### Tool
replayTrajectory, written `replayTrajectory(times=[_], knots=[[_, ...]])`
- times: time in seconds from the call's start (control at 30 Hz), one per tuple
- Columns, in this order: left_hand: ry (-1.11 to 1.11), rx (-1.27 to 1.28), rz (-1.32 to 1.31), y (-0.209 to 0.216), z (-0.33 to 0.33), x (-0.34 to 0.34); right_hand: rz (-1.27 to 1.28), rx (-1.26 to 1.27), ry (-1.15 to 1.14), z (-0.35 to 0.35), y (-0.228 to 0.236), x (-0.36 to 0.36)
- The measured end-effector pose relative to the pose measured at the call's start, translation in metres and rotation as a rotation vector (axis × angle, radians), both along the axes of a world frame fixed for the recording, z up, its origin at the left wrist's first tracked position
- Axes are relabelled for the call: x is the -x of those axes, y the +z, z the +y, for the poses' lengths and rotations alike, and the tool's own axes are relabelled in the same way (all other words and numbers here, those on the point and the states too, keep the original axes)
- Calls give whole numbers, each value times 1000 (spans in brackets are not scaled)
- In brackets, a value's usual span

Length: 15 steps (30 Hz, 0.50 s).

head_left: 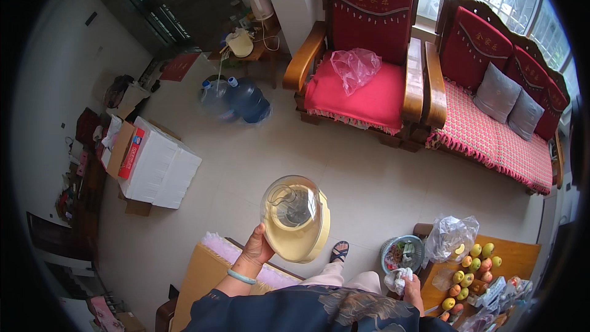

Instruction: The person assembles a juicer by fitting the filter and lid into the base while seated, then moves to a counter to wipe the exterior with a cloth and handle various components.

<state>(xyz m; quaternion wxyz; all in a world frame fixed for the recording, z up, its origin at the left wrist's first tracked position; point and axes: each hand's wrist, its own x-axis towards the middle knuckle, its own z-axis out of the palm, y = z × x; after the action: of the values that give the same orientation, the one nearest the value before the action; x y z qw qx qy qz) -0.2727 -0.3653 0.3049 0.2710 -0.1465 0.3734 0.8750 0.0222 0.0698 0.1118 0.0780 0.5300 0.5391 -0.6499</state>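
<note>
My left hand [254,252], with a pale green bangle at the wrist, grips the edge of a cream oval appliance [296,240] in front of my body. A clear domed cover [291,200] sits over one end of it. Low on the right, my right hand [413,292] is closed on a crumpled white cloth [398,280]. That cloth hangs by the near rim of a blue-grey waste basket [386,263] with scraps inside.
A wooden table [510,251] at right carries several mangoes [467,280] and plastic bags [452,238]. Ahead stands a red-cushioned armchair [356,101], with a sofa [491,141] beside it. Large water bottles [249,101] and a white box [163,166] stand at left.
</note>
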Motion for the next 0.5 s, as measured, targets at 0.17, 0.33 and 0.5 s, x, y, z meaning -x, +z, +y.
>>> replayTrajectory(times=[0.17, 0.33, 0.5], knots=[[234, 55, 45, 14, -57, 23, 330, 124, 104, 2, 45, 167], [421, 82, 74, 25, -87, 59, 289, 246, 96, -4, 66, 234], [551, 39, 52, 24, -104, 125, 227, 407, -38, -12, 68, 299]])
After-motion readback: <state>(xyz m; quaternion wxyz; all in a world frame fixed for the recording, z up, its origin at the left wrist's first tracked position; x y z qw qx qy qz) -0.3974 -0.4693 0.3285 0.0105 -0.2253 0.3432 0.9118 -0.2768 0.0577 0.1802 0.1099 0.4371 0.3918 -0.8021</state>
